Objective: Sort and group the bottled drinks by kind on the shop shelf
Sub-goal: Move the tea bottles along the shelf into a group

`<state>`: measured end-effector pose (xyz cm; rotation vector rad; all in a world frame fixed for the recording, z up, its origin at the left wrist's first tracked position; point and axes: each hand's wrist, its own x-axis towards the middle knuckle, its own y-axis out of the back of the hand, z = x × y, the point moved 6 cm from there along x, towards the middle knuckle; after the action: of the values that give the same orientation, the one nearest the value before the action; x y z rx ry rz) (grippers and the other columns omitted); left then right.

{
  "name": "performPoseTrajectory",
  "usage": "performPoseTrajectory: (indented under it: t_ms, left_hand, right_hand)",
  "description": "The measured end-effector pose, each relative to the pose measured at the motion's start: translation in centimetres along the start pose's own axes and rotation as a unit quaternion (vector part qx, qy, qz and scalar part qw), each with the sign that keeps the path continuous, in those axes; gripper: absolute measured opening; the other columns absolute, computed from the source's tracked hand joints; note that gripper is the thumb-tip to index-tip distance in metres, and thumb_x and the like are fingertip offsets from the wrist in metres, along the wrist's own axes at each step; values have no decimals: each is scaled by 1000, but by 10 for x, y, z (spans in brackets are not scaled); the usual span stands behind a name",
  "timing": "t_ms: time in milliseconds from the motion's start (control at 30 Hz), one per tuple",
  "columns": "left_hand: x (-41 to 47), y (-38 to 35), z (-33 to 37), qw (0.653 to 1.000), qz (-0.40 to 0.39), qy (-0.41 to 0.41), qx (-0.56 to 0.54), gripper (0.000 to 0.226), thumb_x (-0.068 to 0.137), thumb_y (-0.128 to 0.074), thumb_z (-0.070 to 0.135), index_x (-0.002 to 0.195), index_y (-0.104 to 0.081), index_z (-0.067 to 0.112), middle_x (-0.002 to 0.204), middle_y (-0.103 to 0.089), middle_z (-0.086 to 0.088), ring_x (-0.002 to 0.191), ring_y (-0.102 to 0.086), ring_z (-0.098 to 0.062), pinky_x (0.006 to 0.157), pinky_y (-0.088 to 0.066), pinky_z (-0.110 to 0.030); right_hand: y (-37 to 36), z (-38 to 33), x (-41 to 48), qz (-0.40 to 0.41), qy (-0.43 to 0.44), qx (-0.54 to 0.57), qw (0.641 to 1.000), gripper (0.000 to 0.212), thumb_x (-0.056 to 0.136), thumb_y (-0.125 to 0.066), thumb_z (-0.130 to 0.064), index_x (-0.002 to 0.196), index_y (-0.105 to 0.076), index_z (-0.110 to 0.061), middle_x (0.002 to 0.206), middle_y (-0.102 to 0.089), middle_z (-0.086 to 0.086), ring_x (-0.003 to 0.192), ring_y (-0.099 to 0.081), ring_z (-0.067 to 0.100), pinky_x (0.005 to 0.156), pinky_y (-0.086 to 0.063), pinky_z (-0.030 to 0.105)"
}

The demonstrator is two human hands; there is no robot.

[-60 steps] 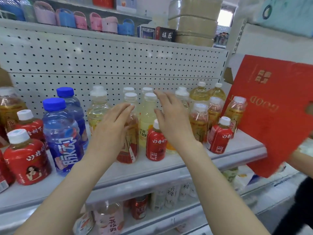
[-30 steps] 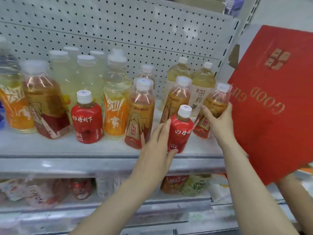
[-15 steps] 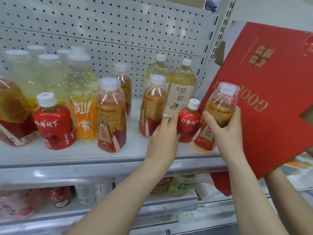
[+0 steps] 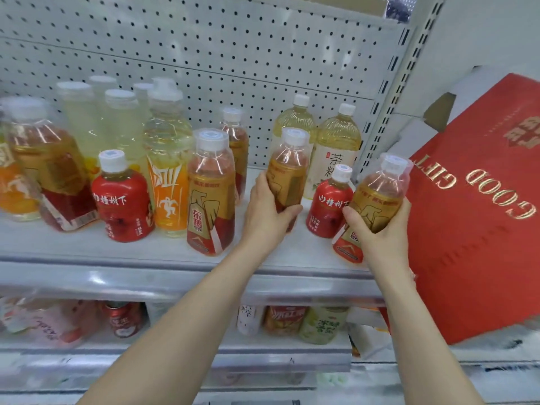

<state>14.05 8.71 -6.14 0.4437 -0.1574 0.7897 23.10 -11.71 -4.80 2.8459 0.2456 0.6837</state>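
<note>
Bare forearms (image 4: 187,325), bare left hand (image 4: 263,213), bare right hand (image 4: 380,232).

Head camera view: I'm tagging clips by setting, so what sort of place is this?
Probably a small shop: a metal shelf backed by pegboard, crowded with mixed bottled drinks, more drinks on the shelf below, and a red gift box alongside.

This is a shop, most likely a small grocery or convenience store. A white metal shelf (image 4: 146,249) with a perforated back panel (image 4: 233,54) and a slotted upright (image 4: 388,97) carries many branded drinks standing close together: small red bottles (image 4: 122,200), gold-and-red labelled bottles (image 4: 210,194) and pale tea bottles (image 4: 336,141). The lower shelf (image 4: 263,358) holds a red can (image 4: 122,318) and more packaged drinks. A red gift box (image 4: 482,229) printed "GOOD GIFT" leans at the shelf's right end.
</note>
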Motion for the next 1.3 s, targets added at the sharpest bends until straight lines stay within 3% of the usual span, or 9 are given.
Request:
performPoseTrajectory:
  t_ms: [100,233,400,500,600,700,867,1100,1300]
  left_hand:
    - [-11,6,11,1000,2,-15,-18,81,79,-80,35,145,-34,26,132,-51,5,113,-48,-6,100,-45,-32]
    - [-38,29,42,992,3,-77,-103,77,75,-76,50,140,-39,34,129,-58,7,119,-56,-5,102,-49,-35]
    - [-75,77,58,988,-34,-86,-121,43,83,-76,41,108,-44,57,111,-63,23,104,-56,15,92,-45,-13]
    - [-96,110,39,986,-33,-64,-152,45,83,-75,38,120,-50,46,113,-67,19,106,-62,6,96,-50,-26]
    - [-121,152,13,985,-33,-33,-168,57,83,-75,41,134,-50,32,118,-66,19,108,-62,6,98,-51,-27]
    - [-150,203,-14,988,-19,-7,-154,78,75,-73,55,143,-46,28,125,-66,14,115,-61,-2,103,-50,-36]
    - [-196,300,-48,991,19,18,-130,72,69,-70,62,131,-54,31,117,-70,12,110,-65,-7,99,-53,-42]
    - [-253,427,-100,989,72,53,-115,63,72,-73,57,127,-57,32,113,-71,13,105,-66,-3,94,-54,-33]
    - [-276,521,-135,985,127,81,-83,75,69,-70,64,134,-53,31,119,-68,12,111,-64,-7,100,-53,-41]
  right_hand:
    - [3,-8,-4,18,16,-7,1000,79,78,-85,-39,142,-41,-28,119,-63,-14,108,-62,1,94,-51,28]
    - [11,-32,-14,64,35,22,997,65,80,-84,-39,133,-48,-26,105,-67,-22,98,-66,-2,88,-53,27]
    - [1,-73,-34,52,43,71,995,55,84,-80,-42,129,-51,-29,103,-68,-17,95,-68,2,83,-54,28]
    - [-23,-94,-59,23,45,81,995,54,88,-76,-43,132,-51,-25,104,-67,-14,93,-68,1,80,-54,26]
    - [-54,-112,-93,1,42,89,995,54,90,-73,-45,134,-52,-22,107,-67,-14,93,-67,-3,76,-53,17]
    - [-90,-131,-133,-21,29,105,994,50,89,-73,-46,130,-54,-25,112,-69,-10,100,-68,3,86,-54,25]
    - [-153,-170,-208,-79,10,124,989,47,90,-73,-44,129,-54,-27,110,-69,-15,94,-65,-10,74,-48,8]
    - [-248,-216,-303,-149,0,149,977,36,91,-74,-36,120,-56,-27,102,-66,-15,82,-63,-11,67,-46,6]
    - [-331,-255,-352,-218,-10,164,962,36,88,-75,-45,118,-54,-41,103,-70,-17,91,-69,-2,82,-58,26]
